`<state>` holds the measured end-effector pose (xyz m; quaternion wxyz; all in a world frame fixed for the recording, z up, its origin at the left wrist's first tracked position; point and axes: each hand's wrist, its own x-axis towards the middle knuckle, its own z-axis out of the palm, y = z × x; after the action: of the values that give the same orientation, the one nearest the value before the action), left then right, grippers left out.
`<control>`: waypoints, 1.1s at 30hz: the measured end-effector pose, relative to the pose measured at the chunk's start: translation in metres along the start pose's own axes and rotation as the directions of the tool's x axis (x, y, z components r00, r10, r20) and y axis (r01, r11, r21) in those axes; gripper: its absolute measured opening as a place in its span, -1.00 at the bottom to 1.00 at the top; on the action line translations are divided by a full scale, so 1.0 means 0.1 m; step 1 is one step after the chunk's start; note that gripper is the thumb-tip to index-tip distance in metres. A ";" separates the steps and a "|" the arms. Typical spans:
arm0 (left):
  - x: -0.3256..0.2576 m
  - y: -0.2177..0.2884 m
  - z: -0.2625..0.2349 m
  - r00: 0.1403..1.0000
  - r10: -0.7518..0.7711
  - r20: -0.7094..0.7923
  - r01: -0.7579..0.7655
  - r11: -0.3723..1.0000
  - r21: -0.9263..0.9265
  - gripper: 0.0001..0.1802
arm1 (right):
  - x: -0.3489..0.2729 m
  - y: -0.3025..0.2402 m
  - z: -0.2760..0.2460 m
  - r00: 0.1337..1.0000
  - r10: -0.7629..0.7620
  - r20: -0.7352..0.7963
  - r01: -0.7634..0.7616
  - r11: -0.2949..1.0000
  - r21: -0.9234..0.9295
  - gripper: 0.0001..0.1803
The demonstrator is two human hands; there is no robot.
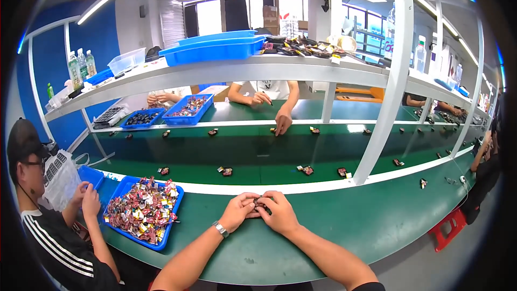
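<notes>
Over the green worktop (242, 258), close to its far white edge, my two hands meet at the fingertips. My left hand (236, 213), with a metal-banded watch on the wrist, and my right hand (280, 216) both pinch one small dark part (260, 206). Fingers cover most of it, so its exact kind does not show. Left of my hands stands a blue tray (175, 216) heaped with small red, yellow and white wrapped-looking pieces (141, 210).
Beyond the white edge, a dark green conveyor (258, 153) carries several small black parts with red and pale bits, such as one part (307, 170). A white post (385, 91) and shelf (269, 70) rise ahead. Co-workers sit left, right and opposite, where one hand (283, 121) touches the belt.
</notes>
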<state>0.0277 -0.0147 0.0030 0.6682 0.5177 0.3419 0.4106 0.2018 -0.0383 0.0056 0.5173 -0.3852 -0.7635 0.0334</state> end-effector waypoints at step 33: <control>0.03 -0.12 0.09 0.976 0.167 -0.140 -0.127 0.958 0.259 -0.77 | 0.00 0.02 0.00 0.969 0.233 0.078 -0.244 0.949 0.201 -0.79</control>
<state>0.0394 -0.0174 -0.0063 0.5362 0.5866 0.4036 0.4534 0.2033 -0.0371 0.0045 0.5264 -0.4170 -0.7172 0.1860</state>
